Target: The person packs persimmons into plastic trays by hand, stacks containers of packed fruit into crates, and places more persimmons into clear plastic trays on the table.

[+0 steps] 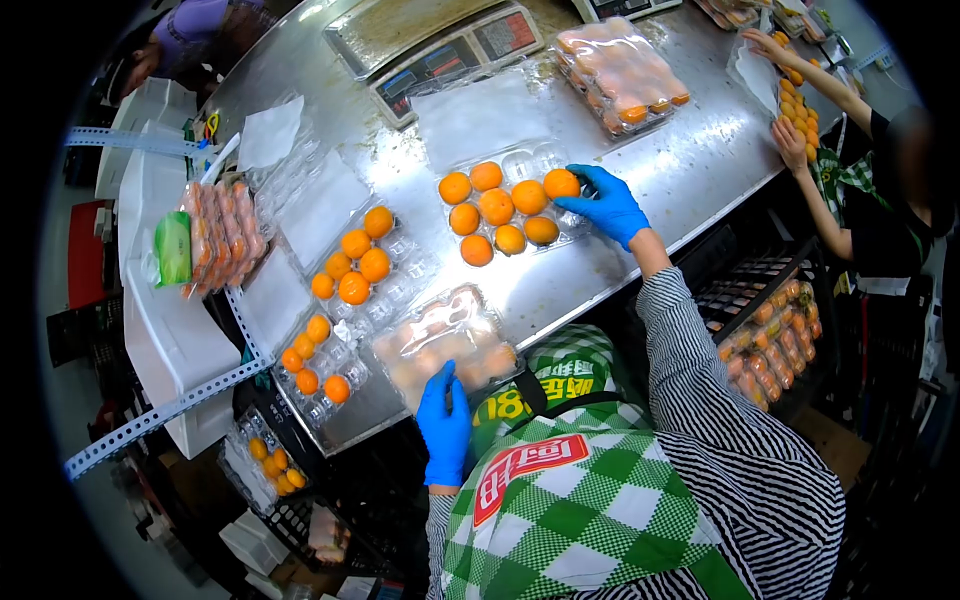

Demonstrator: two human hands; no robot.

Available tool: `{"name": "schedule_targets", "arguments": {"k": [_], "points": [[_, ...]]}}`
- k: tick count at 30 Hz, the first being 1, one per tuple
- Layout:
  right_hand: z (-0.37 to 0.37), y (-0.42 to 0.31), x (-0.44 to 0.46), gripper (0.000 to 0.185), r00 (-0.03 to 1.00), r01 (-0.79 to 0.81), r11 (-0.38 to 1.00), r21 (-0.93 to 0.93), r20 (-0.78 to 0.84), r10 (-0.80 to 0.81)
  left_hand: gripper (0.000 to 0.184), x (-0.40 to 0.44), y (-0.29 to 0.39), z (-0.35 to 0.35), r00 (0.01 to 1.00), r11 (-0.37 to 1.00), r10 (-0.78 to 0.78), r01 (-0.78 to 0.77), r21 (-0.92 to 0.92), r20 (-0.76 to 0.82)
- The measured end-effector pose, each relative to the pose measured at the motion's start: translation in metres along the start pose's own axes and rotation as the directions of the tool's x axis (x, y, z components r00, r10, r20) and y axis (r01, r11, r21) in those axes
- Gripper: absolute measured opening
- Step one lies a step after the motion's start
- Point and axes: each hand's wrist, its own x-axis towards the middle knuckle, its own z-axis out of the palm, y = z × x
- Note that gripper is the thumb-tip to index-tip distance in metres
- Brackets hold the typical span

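My right hand (pixel 605 203), in a blue glove, has its fingers around an orange (pixel 561 183) at the right end of an open clear plastic tray (pixel 520 163). Several more oranges (pixel 496 207) sit in that tray, and a few of its far cups hold none. Lower down, my left hand (pixel 443 425), also gloved in blue, touches the near edge of a clear pack of oranges (pixel 440 345) at the table's front edge. Its fingers are stretched out and apart, lying against the pack. Glare blurs that pack's contents.
Two partly filled trays of oranges (pixel 354 287) (pixel 308 355) lie left of the pack. Stacked wrapped packs (pixel 620 75) and a scale (pixel 450 60) stand farther back on the metal table (pixel 690 150). At right, another person's hands (pixel 790 143) work beside more oranges.
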Motion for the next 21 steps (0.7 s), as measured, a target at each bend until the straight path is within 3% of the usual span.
{"name": "schedule_targets", "arguments": {"k": [3, 12, 15, 18, 21], "points": [[0.008, -0.008, -0.005, 0.058, 1.0, -0.008, 0.984, 0.179, 0.01, 0.007, 0.026, 0.0, 0.0, -0.003, 0.999, 0.999, -0.042, 0.043, -0.03, 0.01], [0.024, -0.052, -0.026, 0.057, 0.97, 0.242, 0.963, 0.122, -0.034, -0.24, 0.027, 0.005, -0.008, -0.009, 0.999, 1.0, 0.015, -0.015, -0.012, 0.035], [0.032, -0.068, -0.038, 0.059, 0.948, 0.317, 0.939, 0.134, -0.052, -0.313, 0.028, 0.017, 0.0, -0.009, 0.998, 0.996, 0.014, -0.008, -0.093, 0.062], [0.049, -0.086, -0.054, 0.064, 0.914, 0.405, 0.91, 0.093, -0.061, -0.401, 0.029, 0.033, 0.019, -0.007, 0.987, 0.898, -0.127, 0.154, -0.411, 0.094], [0.072, -0.101, -0.074, 0.067, 0.86, 0.509, 0.861, 0.006, -0.039, -0.508, 0.042, 0.056, 0.037, -0.007, 0.981, 0.771, -0.126, 0.19, -0.608, 0.147]]}}
